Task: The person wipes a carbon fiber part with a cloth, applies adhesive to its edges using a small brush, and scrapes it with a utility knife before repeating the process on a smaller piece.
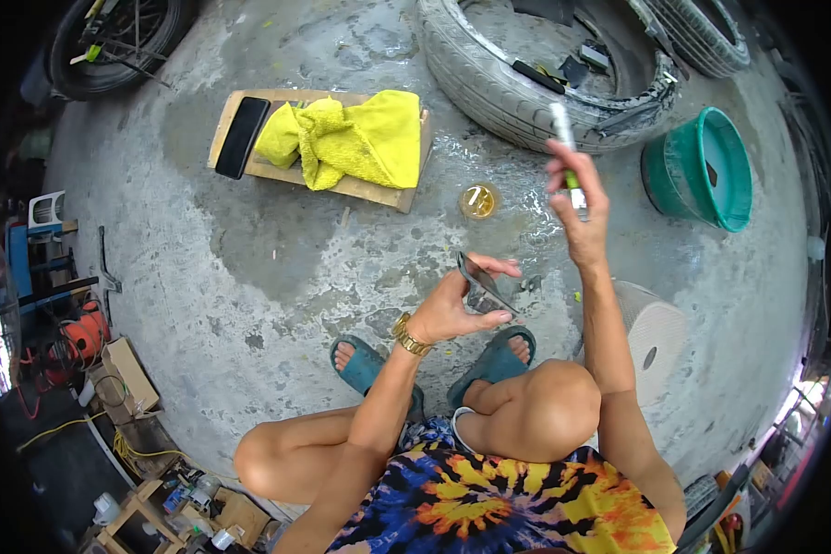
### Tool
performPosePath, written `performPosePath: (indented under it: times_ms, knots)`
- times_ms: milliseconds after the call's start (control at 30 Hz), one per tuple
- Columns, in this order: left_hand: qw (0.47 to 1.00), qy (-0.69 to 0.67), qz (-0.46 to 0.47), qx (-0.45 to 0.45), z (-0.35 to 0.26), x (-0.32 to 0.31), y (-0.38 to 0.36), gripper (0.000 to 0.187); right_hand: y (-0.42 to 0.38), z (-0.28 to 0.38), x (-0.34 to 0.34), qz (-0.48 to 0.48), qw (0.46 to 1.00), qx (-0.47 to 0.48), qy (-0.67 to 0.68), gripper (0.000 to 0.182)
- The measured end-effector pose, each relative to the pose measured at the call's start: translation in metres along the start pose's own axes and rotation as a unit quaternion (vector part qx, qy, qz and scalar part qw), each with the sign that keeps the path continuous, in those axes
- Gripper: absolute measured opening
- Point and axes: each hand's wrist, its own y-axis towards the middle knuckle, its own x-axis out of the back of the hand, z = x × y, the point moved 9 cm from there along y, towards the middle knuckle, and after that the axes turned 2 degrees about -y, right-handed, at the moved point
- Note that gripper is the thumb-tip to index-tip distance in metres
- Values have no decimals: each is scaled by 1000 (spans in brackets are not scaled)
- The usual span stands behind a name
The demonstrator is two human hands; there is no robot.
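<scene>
My left hand (452,309), with a gold watch at the wrist, is closed on a thin dark pointed piece (480,286) with a glossy face. The piece stands tilted between thumb and fingers; its kind is not clear. Higher up and to the right, my right hand (582,208) grips a slim white-and-green stick-like tool (560,127), blurred at its white end. Between the hands and a little farther off, a small clear cup (479,199) of amber liquid stands on the wet concrete, with whitish bits in it.
A low wooden board (369,192) carries a yellow cloth (355,138) and a black phone (243,138). A large tire (508,102) lies ahead, with a green bucket (660,175) to its right. A beige perforated stool (651,337) is beside my right knee. Cluttered tools line the left.
</scene>
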Motion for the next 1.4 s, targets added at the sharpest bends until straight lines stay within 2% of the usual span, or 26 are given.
performPosePath:
  times_ms: [67,100,167,233,300,333,367,500,567,600,667,833,933,1000,1033,1100,1200,1300,1367,1400]
  knots:
    - [996,-89,5,-15,-2,-1,1,53,-7,3,30,-128,990,16,-50,58]
    - [997,-81,5,-12,-5,0,1,53,-13,-1,39,-163,985,7,-52,60]
    - [991,-130,0,-21,-14,2,1,53,-23,-4,49,-201,975,25,-90,61]
    - [993,-115,6,-32,-17,5,0,54,-33,-13,52,-213,972,14,-100,62]
    - [994,-99,6,-40,-21,8,0,55,-39,-15,52,-218,959,22,-183,61]
    - [994,-98,14,-40,-21,7,-1,55,-44,-20,54,-229,956,6,-183,63]
    - [995,-95,-11,-41,-21,11,-3,55,-48,-27,55,-243,951,5,-192,63]
    - [998,-44,-32,-45,-17,14,-2,61,-76,-95,96,-402,905,-106,-96,65]
    - [996,-56,-49,-40,-8,16,-5,62,-85,-132,118,-453,879,-121,-83,69]
    - [997,-49,-49,-41,-3,17,-5,63,-81,-140,127,-470,871,-109,-90,69]
    - [997,-41,-50,-48,0,18,-4,62,-79,-157,140,-504,838,-165,-131,76]
    - [996,-4,-82,-27,0,21,-3,62,-44,-191,163,-545,809,-174,-137,88]
    - [993,-26,-105,-40,2,25,-4,64,-46,-247,180,-609,743,-270,-71,99]
    - [993,29,-110,-30,-3,27,-4,66,-45,-274,183,-613,730,-296,-58,106]
    - [991,45,-120,-40,-3,30,-6,65,-41,-263,171,-583,745,-323,-7,110]
    - [990,57,-126,-42,-14,32,-7,64,-43,-263,148,-573,717,-382,107,120]
    - [985,97,-133,-53,-14,41,-11,64,-34,-281,142,-525,760,-342,175,123]
    - [986,105,-116,-62,-10,36,-10,65,-59,-295,157,-486,782,-371,116,121]
    - [987,66,-134,-59,-6,42,-7,68,-67,-286,168,-400,829,-355,-164,119]
    - [987,66,-132,-57,-4,42,-6,68,-79,-295,165,-404,848,-323,-118,112]
